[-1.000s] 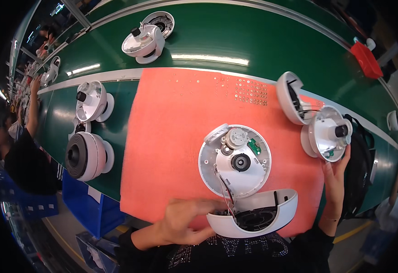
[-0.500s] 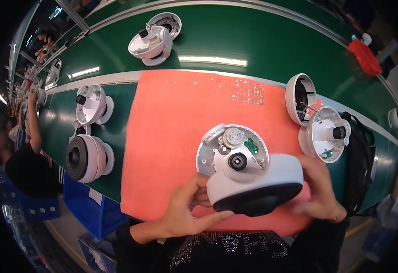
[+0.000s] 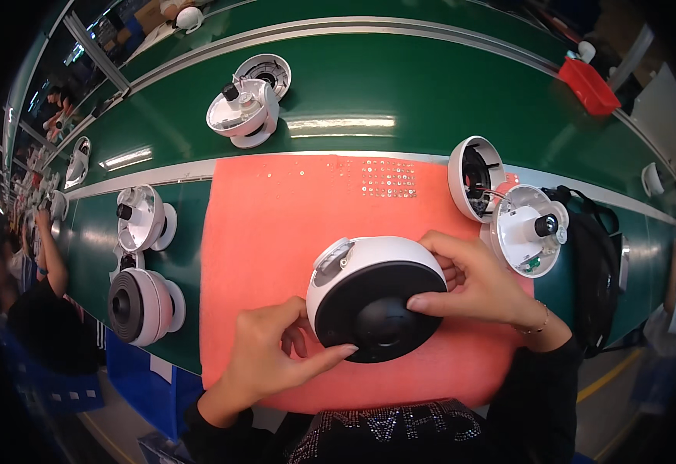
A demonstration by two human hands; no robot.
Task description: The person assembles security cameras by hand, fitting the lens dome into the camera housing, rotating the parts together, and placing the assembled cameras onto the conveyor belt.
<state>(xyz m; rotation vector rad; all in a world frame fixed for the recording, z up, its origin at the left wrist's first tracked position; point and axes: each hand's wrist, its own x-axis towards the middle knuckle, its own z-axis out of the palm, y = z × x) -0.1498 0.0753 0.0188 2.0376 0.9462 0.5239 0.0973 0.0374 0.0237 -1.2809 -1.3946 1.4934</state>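
Here, both hands clamped on dome camera (image 3: 376,298) over orange mat (image 3: 276,224): left hand (image 3: 264,356) at lower-left rim, right hand (image 3: 481,286) at right, dark face toward wearer.

Your left hand (image 3: 276,359) and right hand (image 3: 481,290) cover the lower left and right flanks of the white dome camera (image 3: 376,298), so its underside and the pink mat (image 3: 276,232) beneath it stay out of your sight. Your forearms run off the lower edge of the frame. At the far left edge, a co-worker (image 3: 36,309) is dark and bent by the lens. The small screws (image 3: 388,178) at the mat's top are too tiny to tell apart. The black bag (image 3: 593,271) at right is half behind the open camera housing (image 3: 527,228).
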